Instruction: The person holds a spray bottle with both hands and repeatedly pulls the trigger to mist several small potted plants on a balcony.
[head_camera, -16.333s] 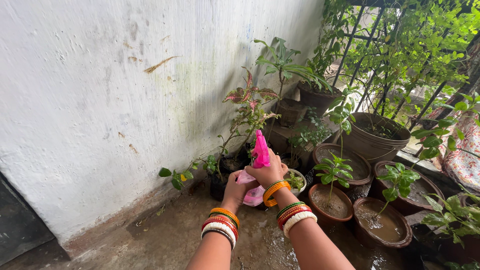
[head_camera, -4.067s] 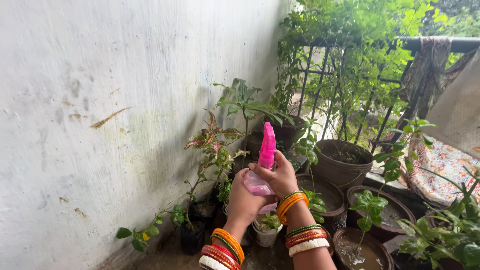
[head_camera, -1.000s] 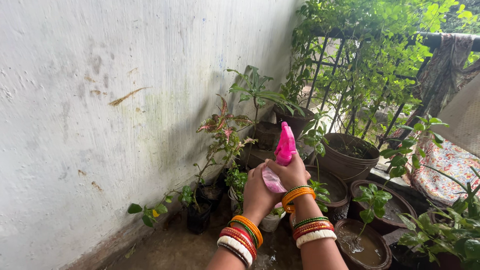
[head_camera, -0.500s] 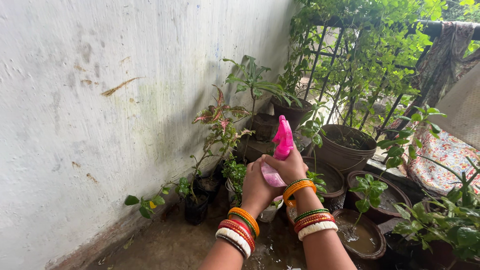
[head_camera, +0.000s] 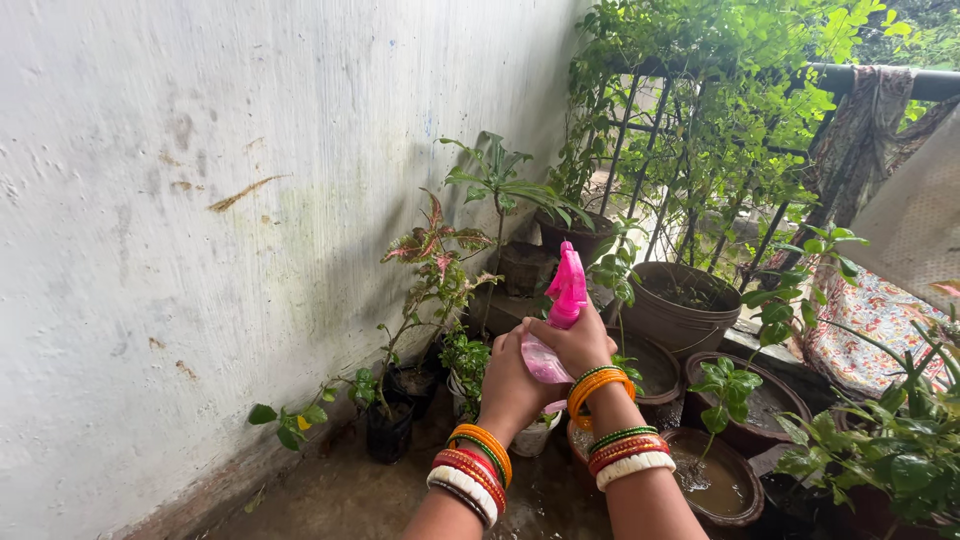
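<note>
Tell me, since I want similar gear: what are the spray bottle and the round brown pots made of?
Spray bottle: likely plastic, with a glossy pink head and a translucent pink body. Pots: probably unglazed clay, with matte brown thick rims. The wet surfaces leave that open.

Potted plants (head_camera: 430, 290) stand along a stained white wall (head_camera: 200, 200), with clay pots (head_camera: 720, 485) of muddy water near a leafy railing (head_camera: 700, 150).

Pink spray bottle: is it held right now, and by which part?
Yes. Both hands grip the pink spray bottle: left hand cups the translucent body, right hand wraps the neck just under the spray head.
</note>
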